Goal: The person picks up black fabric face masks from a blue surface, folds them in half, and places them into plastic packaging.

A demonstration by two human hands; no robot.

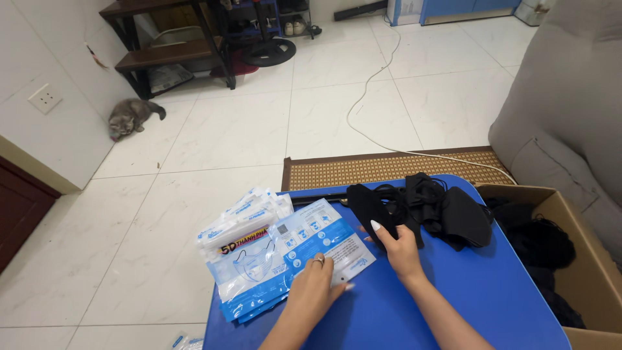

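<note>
Masks and pouches on blue table point(453, 304)
Left hand point(311, 291) flat, open, on pouch point(324, 243); right hand point(398, 249) pinching black mask point(369, 207) at 12 o'clock; ear loops may be snagged by pile point(447, 207).

On the blue table point(466, 291): two hands, left hand point(312, 290) and right hand point(400, 248), one pile of black masks point(447, 210), one stack of mask packets point(249, 256) too overlapped to count; right of table one cardboard box point(586, 259), beyond it one mat point(389, 167), one cat point(131, 117).
</note>
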